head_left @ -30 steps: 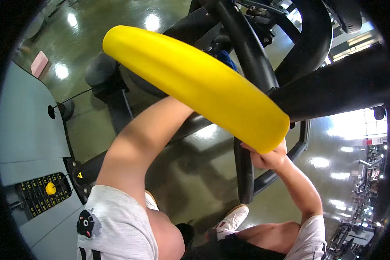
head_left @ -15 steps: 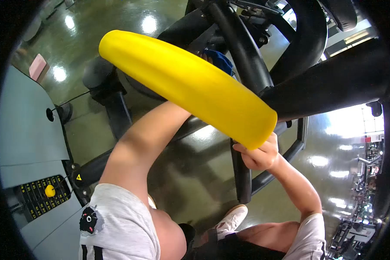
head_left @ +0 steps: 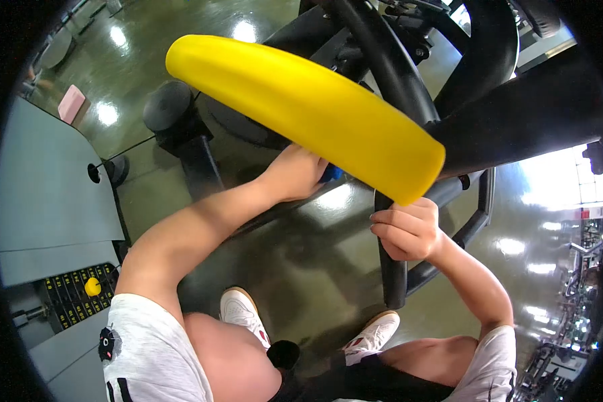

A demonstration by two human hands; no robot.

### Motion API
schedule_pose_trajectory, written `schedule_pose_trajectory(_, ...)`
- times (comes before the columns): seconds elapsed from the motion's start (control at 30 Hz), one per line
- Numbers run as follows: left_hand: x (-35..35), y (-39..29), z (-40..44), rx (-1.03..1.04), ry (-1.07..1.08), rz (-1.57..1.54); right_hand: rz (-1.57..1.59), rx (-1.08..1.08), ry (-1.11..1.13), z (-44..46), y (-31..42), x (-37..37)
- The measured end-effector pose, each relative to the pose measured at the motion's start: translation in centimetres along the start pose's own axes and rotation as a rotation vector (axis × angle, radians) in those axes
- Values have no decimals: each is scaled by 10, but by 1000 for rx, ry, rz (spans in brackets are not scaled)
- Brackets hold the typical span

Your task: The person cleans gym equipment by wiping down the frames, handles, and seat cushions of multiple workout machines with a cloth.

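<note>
Clearly, both hands are at the underside of one yellow pad (head_left: 301, 110), which slants across the view. The right hand (head_left: 409, 228) has its fingers curled closed at the pad's lower end; the thumb and whatever lies inside the grip are hidden. The left hand (head_left: 295, 173) reaches under the pad's middle, its fingertips covered, so I cannot tell whether its grip is open or closed. One blue thing (head_left: 331, 174) shows beside it, mostly hidden by the pad and hand.

Just below the right hand, one black post (head_left: 394, 281) points down, its top hidden. Thick black tubes cross behind the pad, too overlapped to count. Two white shoes are on the floor, one (head_left: 238, 309) showing more than the other (head_left: 376, 331). On the left, one grey panel (head_left: 57, 181), cut off by the dark rim, stands above one weight stack (head_left: 77, 305) with one yellow knob (head_left: 92, 287). Farther off lies one pink block (head_left: 72, 104). The equipment at far right is too small to count.
</note>
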State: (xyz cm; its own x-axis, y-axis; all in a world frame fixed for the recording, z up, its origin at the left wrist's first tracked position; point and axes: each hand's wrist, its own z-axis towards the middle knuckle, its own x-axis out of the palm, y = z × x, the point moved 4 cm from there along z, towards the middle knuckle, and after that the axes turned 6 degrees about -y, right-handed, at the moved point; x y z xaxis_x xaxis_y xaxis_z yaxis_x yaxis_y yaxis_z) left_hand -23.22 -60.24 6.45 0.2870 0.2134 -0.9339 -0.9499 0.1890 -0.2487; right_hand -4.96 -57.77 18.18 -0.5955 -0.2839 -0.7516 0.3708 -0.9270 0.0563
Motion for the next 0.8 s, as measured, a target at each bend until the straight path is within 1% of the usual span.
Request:
schedule_pose_trajectory(0.07, 1, 3, 4, 39, 32, 9, -11, -5, 20, 1, 2, 5)
schedule_pose_trajectory(0.13, 0, 1, 17, 73, -40, -32, 12, -24, 8, 2, 2, 9)
schedule_pose_trajectory(0.27, 10, -5, 57, 93, -108, -104, 44, -76, -36, 2, 5, 26)
schedule_pose_trajectory(0.33, 6, -13, 72, 154, -275, -139, 25, -54, -30, 2, 5, 26)
schedule_pose_trajectory(0.37, 7, -18, 78, 153, -282, -143, 24, -57, -22, 3, 5, 26)
schedule_pose_trajectory(0.47, 12, -26, 92, -88, -314, -290, 11, -52, 11, 4, 6, 26)
schedule_pose_trajectory(0.5, 33, -20, 94, -110, -324, -218, 7, -57, 16, 3, 6, 27)
schedule_pose_trajectory(0.53, 34, -19, 91, -110, -323, -219, 3, -61, 18, 2, 6, 28)
schedule_pose_trajectory(0.6, 35, -16, 83, -24, -328, -112, 8, -60, 13, 3, 7, 28)
schedule_pose_trajectory(0.63, 27, -14, 78, -22, -323, -111, 14, -57, 9, 2, 7, 28)
schedule_pose_trajectory(0.7, 12, -12, 64, -67, -117, -146, 24, -65, 12, 0, 7, 26)
schedule_pose_trajectory(0.73, 11, -11, 57, -68, -110, -144, 31, -79, 20, 0, 8, 26)
schedule_pose_trajectory(0.8, 14, -6, 43, -102, 34, 66, 51, -79, 8, 0, 8, 24)
